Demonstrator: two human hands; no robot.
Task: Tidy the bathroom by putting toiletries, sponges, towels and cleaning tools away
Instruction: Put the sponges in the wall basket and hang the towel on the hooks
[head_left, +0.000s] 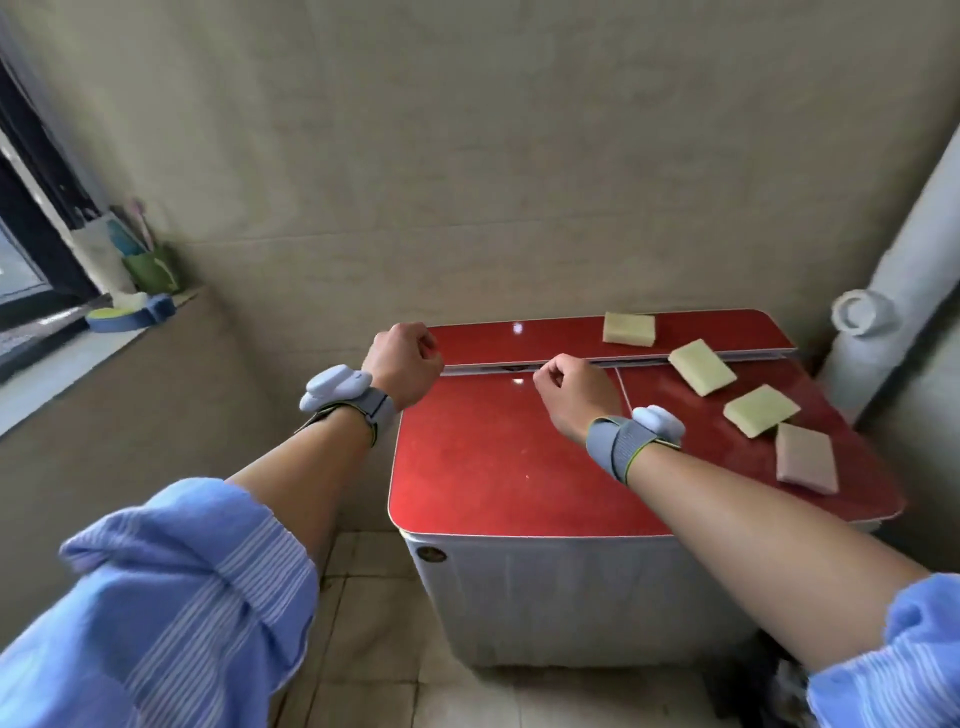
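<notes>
Rolled blue striped sleeves (171, 597) bare both forearms, and each wrist wears a grey woven band with a smooth white pod. The left hand (402, 364) is a clenched, empty grip, knuckles up at the far left corner of the glossy red washing-machine lid (493, 467). The right hand (571, 389) is likewise clenched on nothing, above the lid's seam. Right of that grip, soft rectangular pads lie flat on the lid: the pinkish sponge (807, 457) nearest, then the near yellow sponge (761, 417), the middle yellow sponge (701, 366) and the far yellow sponge (628, 328).
</notes>
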